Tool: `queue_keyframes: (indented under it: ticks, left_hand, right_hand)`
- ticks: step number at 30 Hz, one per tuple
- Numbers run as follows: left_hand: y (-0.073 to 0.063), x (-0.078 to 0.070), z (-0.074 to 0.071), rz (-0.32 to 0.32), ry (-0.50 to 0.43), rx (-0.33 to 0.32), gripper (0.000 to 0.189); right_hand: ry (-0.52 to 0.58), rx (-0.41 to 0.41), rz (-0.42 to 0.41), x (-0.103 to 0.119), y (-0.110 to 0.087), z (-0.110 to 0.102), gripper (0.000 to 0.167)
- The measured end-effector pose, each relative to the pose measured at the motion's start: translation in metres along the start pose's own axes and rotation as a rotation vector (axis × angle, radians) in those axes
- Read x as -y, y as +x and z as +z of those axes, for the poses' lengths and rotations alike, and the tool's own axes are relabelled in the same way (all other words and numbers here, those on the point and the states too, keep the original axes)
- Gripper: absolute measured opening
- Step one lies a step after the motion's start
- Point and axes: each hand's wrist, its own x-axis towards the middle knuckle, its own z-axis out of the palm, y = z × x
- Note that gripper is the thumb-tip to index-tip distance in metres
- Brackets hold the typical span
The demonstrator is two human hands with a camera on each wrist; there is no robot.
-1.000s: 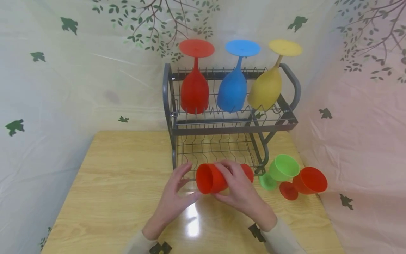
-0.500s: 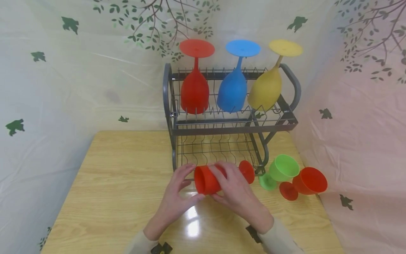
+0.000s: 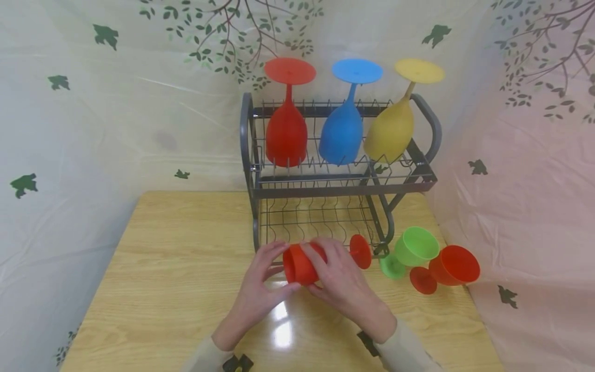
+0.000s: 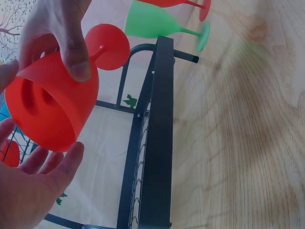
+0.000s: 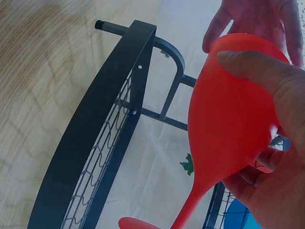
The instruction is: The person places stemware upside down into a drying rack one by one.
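Observation:
A red plastic goblet (image 3: 301,264) is held sideways before the rack, its foot (image 3: 360,251) towards the right. My right hand (image 3: 346,281) grips its bowl from above, thumb along the near side, as the right wrist view also shows. My left hand (image 3: 253,292) is spread at the mouth of the bowl. In the left wrist view, its fingertips (image 4: 74,151) are right at the rim, fingers fairly straight. The goblet's stem is mostly hidden behind my right hand in the head view.
A black two-tier dish rack (image 3: 341,192) stands behind. On its upper tier, red (image 3: 286,135), blue (image 3: 341,135) and yellow (image 3: 390,132) goblets rest upside down. A green goblet (image 3: 417,246) and another red goblet (image 3: 454,265) lie on the wooden table (image 3: 172,268) at right.
The goblet has shifted slightly left with my right hand, towards my left hand. Its foot has come further into view. My left fingers now overlap the rim; the rack's goblets stay put.

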Motion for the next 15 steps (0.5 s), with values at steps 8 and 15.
queue_keyframes:
  ticks: [8, 15]
  left_hand:
    - [0.0022, 0.0030, 0.0006, 0.044, -0.006, -0.010, 0.067]
    - [0.0020, 0.0051, -0.0004, 0.042, 0.002, -0.033, 0.065]
  right_hand:
    - [-0.010, 0.014, 0.009, 0.0000, -0.0003, 0.0005, 0.086]
    - [0.010, -0.014, -0.015, -0.0044, -0.0028, 0.0015, 0.089]
